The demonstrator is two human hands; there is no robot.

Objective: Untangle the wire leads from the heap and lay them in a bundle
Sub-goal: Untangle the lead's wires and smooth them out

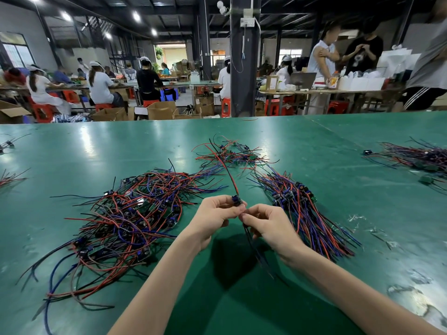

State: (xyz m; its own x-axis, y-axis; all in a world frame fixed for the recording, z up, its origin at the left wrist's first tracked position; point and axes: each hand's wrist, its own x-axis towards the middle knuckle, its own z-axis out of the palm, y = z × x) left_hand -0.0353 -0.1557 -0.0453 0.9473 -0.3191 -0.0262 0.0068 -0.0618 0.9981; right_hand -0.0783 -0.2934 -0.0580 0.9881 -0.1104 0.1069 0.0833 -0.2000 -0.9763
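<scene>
A tangled heap of red, blue and black wire leads (125,221) with small circuit boards lies on the green table (338,165), left of my hands. To the right lies a straightened bundle of leads (312,213), its ends fanned toward me. Above the table between them, my left hand (215,213) pinches the small blue part of one wire lead (225,169), whose red and black wires stick up and away. My right hand (268,226) pinches the same lead just below, where dark wires hang down toward me.
A smaller loose tangle of leads (234,153) lies farther back at the centre. Another pile (416,158) sits at the right edge, and stray leads (9,176) at the left edge. Beyond the table's far edge, people sit at other benches.
</scene>
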